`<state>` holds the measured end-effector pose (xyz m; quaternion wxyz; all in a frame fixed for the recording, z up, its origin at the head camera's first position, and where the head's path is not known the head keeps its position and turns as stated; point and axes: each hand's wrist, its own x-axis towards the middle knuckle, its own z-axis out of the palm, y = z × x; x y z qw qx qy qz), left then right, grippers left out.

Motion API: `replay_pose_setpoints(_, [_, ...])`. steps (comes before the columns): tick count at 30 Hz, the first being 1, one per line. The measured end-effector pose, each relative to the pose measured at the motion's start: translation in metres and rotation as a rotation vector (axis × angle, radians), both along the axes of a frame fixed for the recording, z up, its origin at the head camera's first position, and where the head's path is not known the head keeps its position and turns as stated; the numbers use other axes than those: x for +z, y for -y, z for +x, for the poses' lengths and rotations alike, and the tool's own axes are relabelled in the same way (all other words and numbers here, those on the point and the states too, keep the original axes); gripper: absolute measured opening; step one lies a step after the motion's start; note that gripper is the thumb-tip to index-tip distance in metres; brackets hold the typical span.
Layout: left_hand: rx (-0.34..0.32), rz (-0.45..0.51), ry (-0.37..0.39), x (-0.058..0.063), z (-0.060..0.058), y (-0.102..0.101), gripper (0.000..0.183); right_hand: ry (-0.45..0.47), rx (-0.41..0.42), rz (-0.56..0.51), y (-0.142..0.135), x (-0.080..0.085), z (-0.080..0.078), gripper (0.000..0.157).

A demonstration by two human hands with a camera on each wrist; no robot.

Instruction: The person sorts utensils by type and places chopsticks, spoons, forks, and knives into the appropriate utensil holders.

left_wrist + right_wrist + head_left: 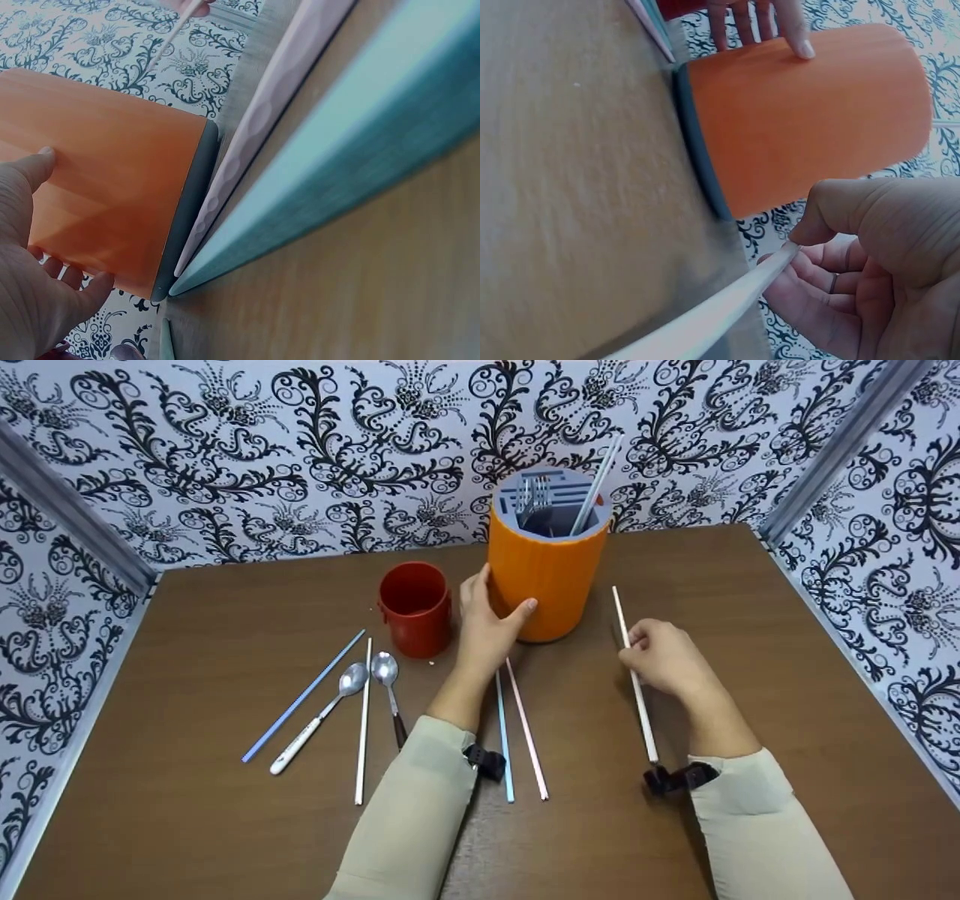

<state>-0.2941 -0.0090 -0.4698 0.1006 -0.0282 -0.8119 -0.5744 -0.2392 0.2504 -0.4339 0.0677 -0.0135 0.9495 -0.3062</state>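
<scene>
An orange cylindrical utensil holder (555,577) with a grey slotted top stands at the back of the table. My left hand (486,631) grips its left side, thumb on the front and fingers curving round the edge. Several forks (534,493) and some pale chopsticks (597,484) stick up from its top. To the right of the holder, my right hand (664,658) pinches a white chopstick (642,712) between thumb and fingers, partway along its length. The right wrist view shows this pinch on the chopstick (727,304) close up, apart from the holder.
Left of the holder stands a red cup (420,634). On the table lie a blue chopstick (304,695), a white-handled spoon (315,727), another white chopstick (363,727), a dark-handled spoon (385,667), a light-blue chopstick (505,742) and a pink chopstick (529,731). Patterned walls (300,457) enclose the table.
</scene>
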Motion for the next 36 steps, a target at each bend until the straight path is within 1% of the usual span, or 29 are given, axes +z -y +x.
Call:
replay_pose_setpoints(9, [0.002, -0.005, -0.011, 0.000, 0.000, 0.001, 0.088, -0.039, -0.055, -0.159, -0.003, 0.013, 0.003, 0.022])
replay_pose_setpoints(15, [-0.001, -0.010, 0.006, -0.001, 0.000, 0.001, 0.088, -0.115, -0.098, -0.270, 0.003, 0.018, 0.004, 0.021])
replay_pose_setpoints(21, [0.002, -0.014, 0.009, -0.001, -0.001, 0.001, 0.088, -0.189, -0.172, -0.473, 0.010, 0.026, 0.001, 0.018])
replay_pose_setpoints(25, [0.003, -0.010, 0.005, 0.000, -0.002, 0.000, 0.087, -0.242, -0.229, -0.605, 0.012, 0.036, -0.002, 0.012])
replay_pose_setpoints(27, [0.004, -0.009, -0.001, 0.000, -0.002, 0.000, 0.087, -0.264, -0.259, -0.664, 0.012, 0.042, -0.003, 0.012])
replay_pose_setpoints(30, [0.005, -0.011, -0.005, 0.000, -0.002, 0.000, 0.087, -0.277, -0.298, -0.750, 0.011, 0.051, -0.004, 0.013])
replay_pose_setpoints(36, [0.003, -0.004, 0.010, -0.001, -0.002, 0.000, 0.088, -0.299, -0.348, -0.891, 0.009, 0.065, -0.003, 0.014])
